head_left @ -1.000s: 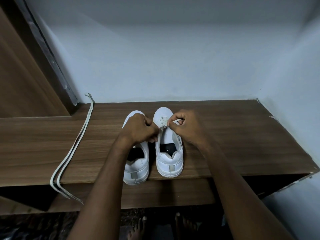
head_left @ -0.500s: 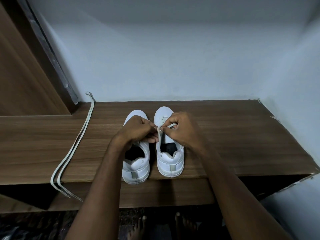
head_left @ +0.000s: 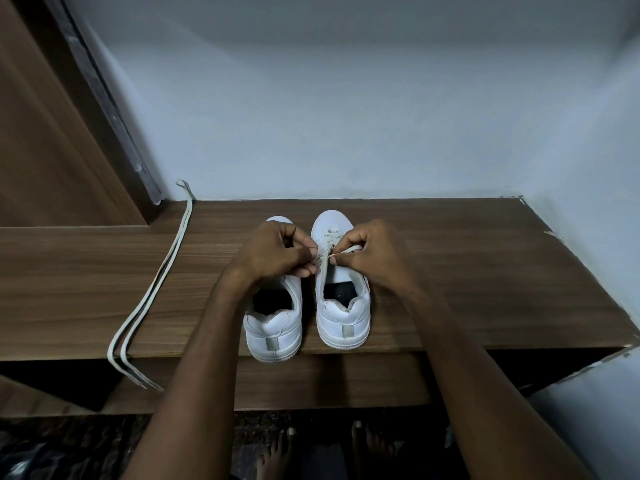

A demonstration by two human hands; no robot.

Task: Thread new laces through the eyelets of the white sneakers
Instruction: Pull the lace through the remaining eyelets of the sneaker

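Two white sneakers stand side by side on a wooden shelf [head_left: 450,271], heels towards me. The right sneaker [head_left: 343,317] has a pale lace [head_left: 323,271] partly threaded near its toe. My left hand [head_left: 273,254] reaches over the left sneaker [head_left: 273,334] and pinches one end of that lace. At the right sneaker's eyelets, my right hand [head_left: 367,251] pinches the other end of the lace. A second lace [head_left: 152,289] lies folded along the shelf at the left, with its ends hanging over the front edge.
A white wall rises behind the shelf and along its right side. A brown wooden panel [head_left: 52,150] stands at the left. The heels of both sneakers sit at the shelf's front edge. Bare feet [head_left: 322,452] show on the floor below.
Both hands have drawn closer together over the right sneaker's eyelets, and the lace between them has been pulled towards the heel.
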